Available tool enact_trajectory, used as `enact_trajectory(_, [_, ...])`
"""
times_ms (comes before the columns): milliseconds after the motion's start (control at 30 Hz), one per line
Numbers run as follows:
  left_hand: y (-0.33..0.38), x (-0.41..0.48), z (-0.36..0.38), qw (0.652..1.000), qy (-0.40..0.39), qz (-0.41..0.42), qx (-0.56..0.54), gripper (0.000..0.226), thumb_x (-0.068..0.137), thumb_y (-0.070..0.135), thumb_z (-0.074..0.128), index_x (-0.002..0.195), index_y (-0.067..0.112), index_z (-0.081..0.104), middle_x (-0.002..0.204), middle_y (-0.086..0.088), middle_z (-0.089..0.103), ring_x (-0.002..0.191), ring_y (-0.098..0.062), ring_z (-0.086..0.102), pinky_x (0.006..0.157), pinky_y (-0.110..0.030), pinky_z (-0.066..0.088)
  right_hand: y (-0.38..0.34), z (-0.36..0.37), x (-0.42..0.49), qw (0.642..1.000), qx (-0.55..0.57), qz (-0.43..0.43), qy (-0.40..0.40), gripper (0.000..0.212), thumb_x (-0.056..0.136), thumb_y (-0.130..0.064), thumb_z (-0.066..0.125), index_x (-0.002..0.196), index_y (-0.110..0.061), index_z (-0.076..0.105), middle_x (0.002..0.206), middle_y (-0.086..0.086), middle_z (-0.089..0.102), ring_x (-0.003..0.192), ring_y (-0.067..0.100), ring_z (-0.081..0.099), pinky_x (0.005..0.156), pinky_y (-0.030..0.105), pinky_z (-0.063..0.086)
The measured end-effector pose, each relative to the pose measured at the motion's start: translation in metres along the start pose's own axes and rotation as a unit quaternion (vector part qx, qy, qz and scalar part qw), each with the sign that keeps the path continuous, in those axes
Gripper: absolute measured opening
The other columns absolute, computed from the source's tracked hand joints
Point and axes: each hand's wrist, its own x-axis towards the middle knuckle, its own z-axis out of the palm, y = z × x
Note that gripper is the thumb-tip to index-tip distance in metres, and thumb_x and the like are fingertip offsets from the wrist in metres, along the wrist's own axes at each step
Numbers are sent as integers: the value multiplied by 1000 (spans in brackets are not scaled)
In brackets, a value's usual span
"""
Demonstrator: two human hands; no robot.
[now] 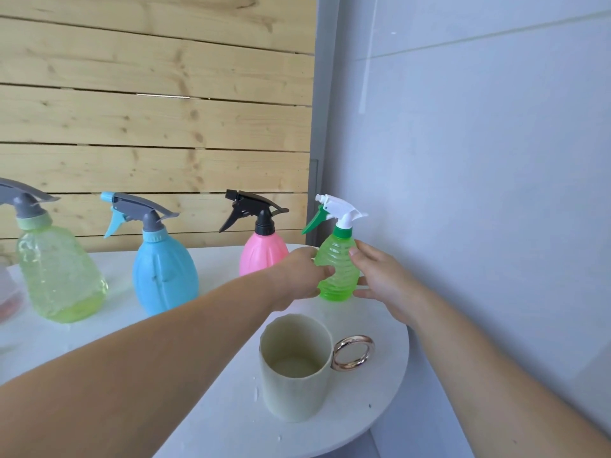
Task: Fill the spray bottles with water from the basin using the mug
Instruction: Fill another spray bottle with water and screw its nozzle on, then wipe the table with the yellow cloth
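The ribbed bottle (339,276) I held was bright green, its sprayer (344,211) white. Left of it in the frame, a pink bottle (261,252) was topped black, a blue bottle (165,276) grey; my mug (294,391) was cream.

Both your bare forearms reach forward and converge. Your left hand (299,276) curls thumb and fingers round the green spray bottle (338,276); your right hand (385,282) touches its other side, fingers nearly straight.

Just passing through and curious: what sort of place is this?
Probably a home or hobby corner, not a factory: a white table against a wooden plank wall, a row of spray bottles and a mug on it, the left hand gripping the green bottle.
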Motion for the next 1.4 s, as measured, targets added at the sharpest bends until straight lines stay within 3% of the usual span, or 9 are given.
enact_trajectory(367, [7, -7, 2, 1000, 3, -19, -11, 7, 106, 21, 58, 113, 19, 61, 134, -20, 65, 122, -35, 64, 112, -48, 50, 1, 3, 1, 1000, -15, -12, -1, 25, 105, -36, 45, 126, -48, 53, 114, -12, 70, 98, 9, 68, 83, 29, 55])
enact_trajectory(533, [9, -18, -7, 999, 5, -39, -18, 66, 105, 27, 61, 160, 8, 29, 114, 5, 43, 102, -20, 51, 116, -42, 46, 1, 5, -8, 999, -47, -1, 22, 56, 100, -49, 49, 152, -41, 28, 149, -9, 48, 133, 18, 51, 108, 49, 45])
enact_trajectory(567, [11, -24, -10, 999, -6, -36, -17, 57, 105, 27, 61, 154, 6, 40, 125, -9, 56, 92, -18, 49, 111, -38, 49, 1, 4, -10, 997, -64, 3, 31, 65, 99, -53, 49, 156, -37, 21, 156, -9, 39, 139, 18, 43, 111, 49, 41])
enact_trajectory(600, [11, -30, -15, 999, -17, -39, -15, 36, 105, 26, 62, 133, 5, 57, 131, 10, 25, 79, -17, 44, 101, -34, 51, 0, 4, -13, 996, -78, 4, 40, 70, 98, -56, 48, 157, -34, 18, 159, -8, 34, 143, 18, 39, 114, 49, 39])
enact_trajectory(633, [14, -40, -20, 999, -18, -44, -16, 15, 104, 25, 62, 100, 10, 62, 92, 6, 29, 68, -17, 35, 86, -31, 48, -2, 5, -17, 994, -93, 3, 51, 71, 97, -58, 47, 157, -33, 18, 160, -7, 32, 143, 19, 38, 115, 48, 37])
enact_trajectory(700, [14, -56, -30, 999, -25, -36, -18, 35, 105, 21, 60, 75, 16, 42, 74, 0, 26, 61, -17, 25, 69, -28, 37, -11, 8, -30, 987, -146, -7, 73, 67, 98, -59, 43, 155, -29, 24, 158, -5, 36, 140, 21, 41, 114, 42, 36])
enact_trajectory(833, [16, -106, -49, 1000, 27, 5, -6, 7, 105, 22, 60, 101, 17, 62, 102, -13, 66, 92, -23, 62, 102, -38, 55, -39, 20, -70, 966, -220, -79, 111, 45, 100, -50, 44, 135, -22, 51, 135, 3, 56, 118, 19, 53, 92, 32, 42])
enact_trajectory(1133, [-54, -227, -125, 959, 245, 39, 137, 10, 101, 21, 57, 102, 20, 68, 97, 1, 74, 90, -21, 71, 83, -38, 57, -91, 106, -171, 937, -275, -212, 23, 21, 96, -34, 54, 84, -22, 65, 79, -8, 63, 74, 9, 58, 63, 29, 45])
enact_trajectory(1400, [-168, -314, -219, 820, 281, -169, 469, 58, 101, 63, 41, 155, 43, 37, 172, 0, 20, 159, -31, 12, 128, -55, 6, -12, 185, -203, 795, -560, -171, -161, 45, 101, -49, 37, 133, -19, 50, 140, 1, 47, 134, 24, 39, 106, 39, 38])
